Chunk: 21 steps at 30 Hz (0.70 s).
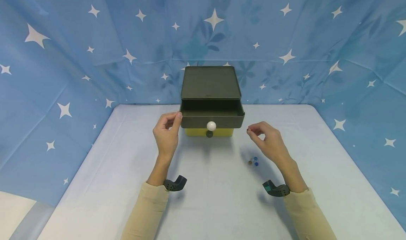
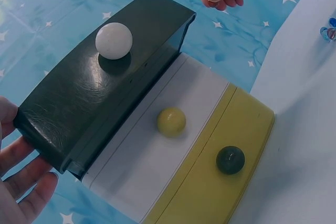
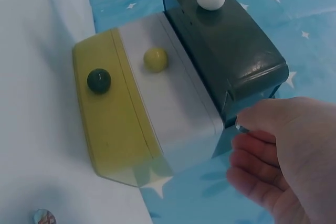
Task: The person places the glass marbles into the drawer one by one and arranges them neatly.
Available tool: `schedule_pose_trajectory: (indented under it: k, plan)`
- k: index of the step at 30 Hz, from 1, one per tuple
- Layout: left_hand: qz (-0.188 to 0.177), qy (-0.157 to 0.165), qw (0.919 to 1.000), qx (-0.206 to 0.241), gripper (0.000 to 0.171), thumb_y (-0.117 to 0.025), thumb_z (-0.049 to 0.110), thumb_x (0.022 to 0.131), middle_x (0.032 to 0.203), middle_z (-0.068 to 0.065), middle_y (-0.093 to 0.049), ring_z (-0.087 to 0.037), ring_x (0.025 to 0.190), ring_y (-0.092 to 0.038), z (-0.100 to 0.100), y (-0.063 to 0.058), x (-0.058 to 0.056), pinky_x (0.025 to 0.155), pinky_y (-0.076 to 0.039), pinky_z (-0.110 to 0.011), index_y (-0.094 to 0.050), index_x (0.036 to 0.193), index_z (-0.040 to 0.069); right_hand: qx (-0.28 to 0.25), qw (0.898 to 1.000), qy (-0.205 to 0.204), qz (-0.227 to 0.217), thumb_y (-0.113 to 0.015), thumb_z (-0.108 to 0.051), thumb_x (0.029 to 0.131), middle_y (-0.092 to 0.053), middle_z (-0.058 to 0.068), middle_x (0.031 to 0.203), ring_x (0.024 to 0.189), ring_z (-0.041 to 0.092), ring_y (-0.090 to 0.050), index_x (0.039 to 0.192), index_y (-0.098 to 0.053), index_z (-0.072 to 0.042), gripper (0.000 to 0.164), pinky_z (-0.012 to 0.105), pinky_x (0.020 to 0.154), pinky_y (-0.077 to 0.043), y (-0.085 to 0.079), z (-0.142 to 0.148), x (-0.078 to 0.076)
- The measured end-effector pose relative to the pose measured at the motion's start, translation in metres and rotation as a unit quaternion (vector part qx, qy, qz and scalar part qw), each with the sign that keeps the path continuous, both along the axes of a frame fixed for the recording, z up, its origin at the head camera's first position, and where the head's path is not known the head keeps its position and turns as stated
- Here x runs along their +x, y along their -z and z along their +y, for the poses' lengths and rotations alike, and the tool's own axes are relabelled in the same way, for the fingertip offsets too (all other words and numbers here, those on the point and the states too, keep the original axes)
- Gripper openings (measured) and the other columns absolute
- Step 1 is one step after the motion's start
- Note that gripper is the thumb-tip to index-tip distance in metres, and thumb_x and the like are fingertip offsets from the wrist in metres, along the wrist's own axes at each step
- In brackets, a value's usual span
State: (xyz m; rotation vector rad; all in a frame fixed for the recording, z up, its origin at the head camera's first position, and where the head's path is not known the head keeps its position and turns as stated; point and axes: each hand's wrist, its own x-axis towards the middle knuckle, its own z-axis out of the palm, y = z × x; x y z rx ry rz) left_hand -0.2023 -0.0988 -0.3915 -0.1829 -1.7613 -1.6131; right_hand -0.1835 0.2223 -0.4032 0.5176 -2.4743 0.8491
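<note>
A small chest of drawers stands with its dark green top drawer (image 1: pixel 213 122) pulled out; a white round knob (image 2: pixel 114 41) sits on its front. My left hand (image 1: pixel 167 132) holds the left front corner of that drawer, thumb at the front edge. To the right of the chest my right hand (image 1: pixel 268 139) is raised, thumb and fingertips together. Between them shows a sliver of a small glass marble (image 3: pixel 238 126), mostly hidden. On the table below the right hand lie several small glass marbles (image 1: pixel 256 164), blue and brownish.
Beneath the top drawer are a white drawer (image 2: pixel 157 124) with a yellow knob (image 2: pixel 171 122) and a yellow drawer (image 2: pixel 215 171) with a dark green knob (image 2: pixel 230 160), both closed. A white table (image 1: pixel 206 197) carries everything. Blue star-patterned cloth (image 1: pixel 152 35) hangs behind and at the sides.
</note>
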Motion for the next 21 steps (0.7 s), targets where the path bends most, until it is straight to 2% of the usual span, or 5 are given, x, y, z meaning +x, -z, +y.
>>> schedule_pose_trajectory:
  k: [4, 7, 13, 21]
  plan:
    - [0.013, 0.007, 0.9999, 0.001, 0.018, -0.072, 0.017, 0.093, 0.096, -0.015, -0.074, -0.006, 0.083, -0.065, -0.002, 0.002, -0.001, 0.075, -0.054, -0.022, -0.074, 0.095, -0.001, -0.015, 1.000, -0.008, 0.022, -0.072, -0.008, 0.092, -0.071, 0.006, 0.095, 0.083, 0.018, -0.064, 0.103, -0.072, -0.006, 0.012, 0.009, 0.070, -0.044, -0.002, -0.002, 0.001]
    - [0.015, 0.007, 0.9999, 0.001, 0.019, -0.072, 0.018, 0.093, 0.096, -0.015, -0.074, -0.007, 0.083, -0.065, -0.002, 0.002, -0.001, 0.075, -0.054, -0.022, -0.074, 0.096, -0.001, -0.022, 0.999, -0.012, 0.035, -0.072, -0.006, 0.091, -0.072, 0.006, 0.095, 0.083, 0.018, -0.065, 0.103, -0.072, -0.006, 0.012, 0.001, 0.074, -0.040, -0.003, -0.003, 0.001]
    - [0.004, 0.004, 1.0000, 0.007, 0.014, -0.071, 0.009, 0.093, 0.096, -0.020, -0.073, -0.002, 0.082, -0.063, 0.000, -0.001, 0.001, 0.076, -0.054, -0.022, -0.073, 0.096, -0.005, -0.024, 0.998, -0.013, 0.054, -0.073, -0.006, 0.090, -0.072, 0.006, 0.096, 0.084, 0.018, -0.065, 0.104, -0.071, -0.004, 0.014, 0.000, 0.079, -0.040, -0.007, -0.005, 0.004]
    - [0.010, 0.009, 0.9998, 0.012, 0.013, -0.068, -0.001, 0.092, 0.094, -0.028, -0.070, 0.001, 0.080, -0.063, 0.006, -0.021, 0.017, 0.075, -0.054, -0.021, -0.071, 0.095, -0.013, -0.033, 0.997, -0.014, 0.074, -0.074, -0.005, 0.088, -0.072, 0.007, 0.098, 0.086, 0.018, -0.066, 0.106, -0.070, -0.004, 0.018, -0.002, 0.087, -0.040, -0.012, -0.008, 0.008]
